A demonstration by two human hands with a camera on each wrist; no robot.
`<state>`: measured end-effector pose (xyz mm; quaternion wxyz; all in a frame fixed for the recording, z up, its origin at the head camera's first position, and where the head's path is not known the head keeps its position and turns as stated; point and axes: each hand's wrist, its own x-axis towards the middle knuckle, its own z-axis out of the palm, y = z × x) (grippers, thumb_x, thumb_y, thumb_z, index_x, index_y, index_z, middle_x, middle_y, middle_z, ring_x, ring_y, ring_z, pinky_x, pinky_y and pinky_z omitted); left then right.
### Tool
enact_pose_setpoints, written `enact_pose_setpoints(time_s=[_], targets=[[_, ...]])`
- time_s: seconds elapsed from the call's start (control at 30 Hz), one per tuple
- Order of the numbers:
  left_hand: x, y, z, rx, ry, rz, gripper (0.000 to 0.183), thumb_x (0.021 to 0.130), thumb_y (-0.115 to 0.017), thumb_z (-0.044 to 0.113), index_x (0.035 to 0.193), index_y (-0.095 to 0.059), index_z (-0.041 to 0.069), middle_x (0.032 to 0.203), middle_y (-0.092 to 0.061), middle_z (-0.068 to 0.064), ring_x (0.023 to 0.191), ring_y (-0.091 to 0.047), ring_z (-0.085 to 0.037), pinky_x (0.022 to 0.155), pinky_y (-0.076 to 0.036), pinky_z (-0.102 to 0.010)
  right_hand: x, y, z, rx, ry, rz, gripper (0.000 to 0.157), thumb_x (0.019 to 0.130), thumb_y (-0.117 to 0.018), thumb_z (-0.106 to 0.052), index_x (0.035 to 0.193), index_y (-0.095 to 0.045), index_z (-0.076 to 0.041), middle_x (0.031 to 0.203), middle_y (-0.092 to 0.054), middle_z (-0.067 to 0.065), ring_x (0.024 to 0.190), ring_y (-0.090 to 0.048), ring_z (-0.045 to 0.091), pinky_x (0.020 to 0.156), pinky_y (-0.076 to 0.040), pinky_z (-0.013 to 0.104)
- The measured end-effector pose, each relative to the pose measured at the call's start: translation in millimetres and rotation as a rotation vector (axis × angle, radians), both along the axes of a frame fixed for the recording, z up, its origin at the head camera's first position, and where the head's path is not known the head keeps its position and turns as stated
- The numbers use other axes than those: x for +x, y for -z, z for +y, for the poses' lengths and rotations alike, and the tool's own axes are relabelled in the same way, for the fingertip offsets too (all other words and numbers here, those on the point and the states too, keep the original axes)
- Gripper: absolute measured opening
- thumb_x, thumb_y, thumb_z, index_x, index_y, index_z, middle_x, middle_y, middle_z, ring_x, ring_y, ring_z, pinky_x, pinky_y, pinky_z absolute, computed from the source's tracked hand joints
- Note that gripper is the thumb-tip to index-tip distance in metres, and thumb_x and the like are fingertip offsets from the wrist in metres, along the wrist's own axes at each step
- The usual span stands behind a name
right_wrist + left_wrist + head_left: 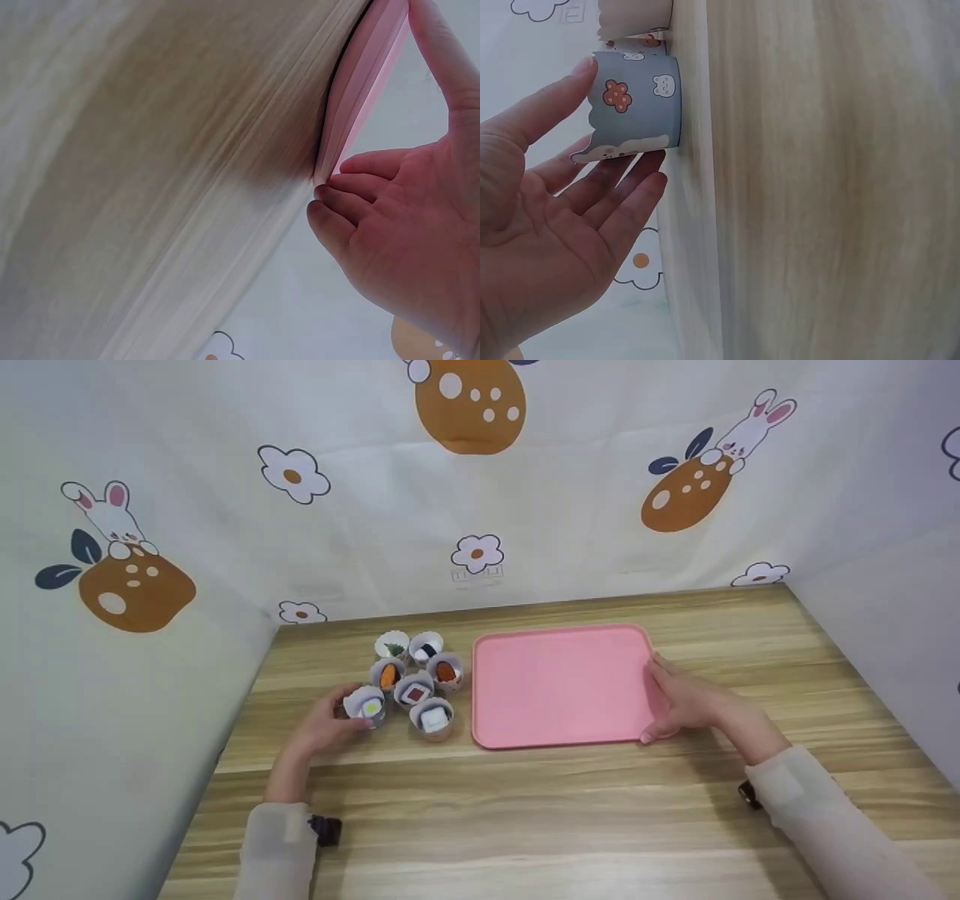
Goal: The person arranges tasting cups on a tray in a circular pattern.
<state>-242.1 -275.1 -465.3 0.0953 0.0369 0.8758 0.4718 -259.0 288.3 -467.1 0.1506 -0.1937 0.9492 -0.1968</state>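
My left hand (328, 725) holds a light-blue paper cup (639, 105) lightly, thumb at one side by the scalloped rim, fingers round the other. Cup sits at the front-left of a group of seven; base at or very near the wood-grain table (525, 817), cannot tell whether it bears weight. Inside: a white toy sushi roll (370, 707) with a yellow-green centre.

My right hand (684, 697) is spread wide along the right short side of the pink tray (562, 686), thumb by the near corner, fingers further back. Tray lies flat, right of the cups, nothing on it.

Neighbours: the cup with the dark-red-centred roll (415, 694) is just beside mine on the right; the cup with the white block (433, 720) is nearer me and further right.

Handling notes: thin paper, I judge, so squeeze little, and low on the wall rather than at the rim. Keep the cup upright so the roll doesn't tip out. Any lift should clear the neighbours before going sideways. Right hand: steady pressure on the tray edge, no shove.
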Motion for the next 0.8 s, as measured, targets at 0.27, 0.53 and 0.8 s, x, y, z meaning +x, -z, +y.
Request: enact_pose_setpoints(time_s=[0.27,0.53,0.8], targets=[[-3.6,3.5,2.5,-0.095,-0.035,0.010,0.071,0.084,-0.072,0.003,0.146,-0.038,-0.007,0.144,-0.046,-0.032,0.133,-0.045,-0.045,0.115,-0.035,-0.056,1.4,-2.5,-0.3,0.013,0.009,0.002,0.137,0.064,-0.085,-0.062,0.152,-0.013,0.015,0.160,-0.007,0.037,0.145,-0.020,0.055,0.119,-0.024,0.061],[-0.6,0.9,4.2,-0.123,-0.052,0.002,0.066,0.086,-0.072,0.005,0.145,-0.043,-0.003,0.143,-0.048,-0.030,0.133,-0.045,-0.044,0.115,-0.035,-0.058,1.3,-2.1,0.0,0.008,0.010,-0.004,0.137,0.065,-0.085,-0.061,0.152,-0.012,0.016,0.161,-0.007,0.037,0.146,-0.018,0.054,0.120,-0.023,0.060],[0.9,-1.8,5.3,-0.144,-0.055,0.036,0.063,0.085,-0.072,0.007,0.142,-0.047,-0.004,0.139,-0.052,-0.030,0.128,-0.049,-0.043,0.111,-0.039,-0.056,1.8,-1.6,0.6,0.005,0.009,-0.005,0.136,0.066,-0.084,-0.061,0.152,-0.012,0.016,0.161,-0.006,0.037,0.147,-0.017,0.054,0.120,-0.022,0.061]])
